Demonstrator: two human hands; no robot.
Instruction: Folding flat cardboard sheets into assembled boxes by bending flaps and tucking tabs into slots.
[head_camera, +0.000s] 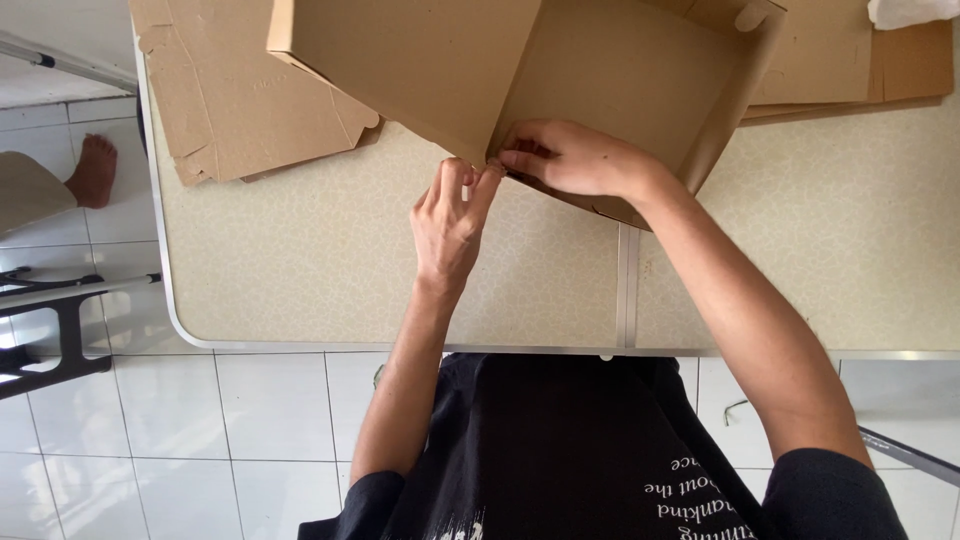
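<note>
A brown cardboard box (620, 70), partly folded up, is tilted over the far side of the beige table (300, 270). My right hand (570, 158) grips the box's near corner, fingers pressing on the flap edge. Just left of it, my left hand (450, 215) pinches the same corner from below with thumb and fingertips. Both hands meet at the corner where two walls join.
Flat unfolded cardboard sheets (240, 90) lie at the table's far left, and more flat cardboard (880, 60) at the far right. A metal seam (627, 290) crosses the tabletop. Another person's bare foot (95, 170) rests on the white tiled floor at left, near a black frame (60, 340).
</note>
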